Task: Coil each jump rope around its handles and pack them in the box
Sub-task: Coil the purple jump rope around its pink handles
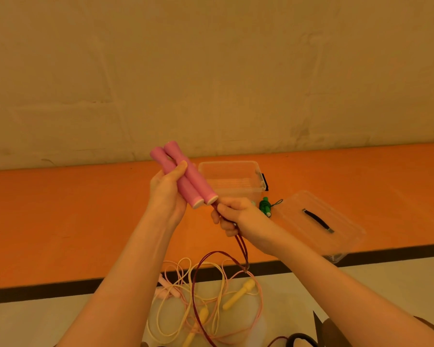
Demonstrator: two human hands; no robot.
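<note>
- Two pink handles (183,175) lie side by side in the left hand (166,194), fingers and thumb wrapped round them, probably so they form one core to wind on.
- Both strands of the dark red rope (241,242) leave the lower handle ends and pass through the right hand (232,216), which pinches them just below the handles; this looks like the start of the first turn.
- Most of that rope hangs down in a loose loop over the floor, not yet coiled.
- One clear box (232,180) stands open on the orange surface (73,216) just behind the hands, its lid (318,221) lying to the right.
- One green rope (265,207), already wound, rests between box and lid, outside the box.
- Several loose ropes, a yellow rope (238,295) and a pale pink rope (167,286), lie tangled under the hanging loop and could snag it as it is drawn up.
</note>
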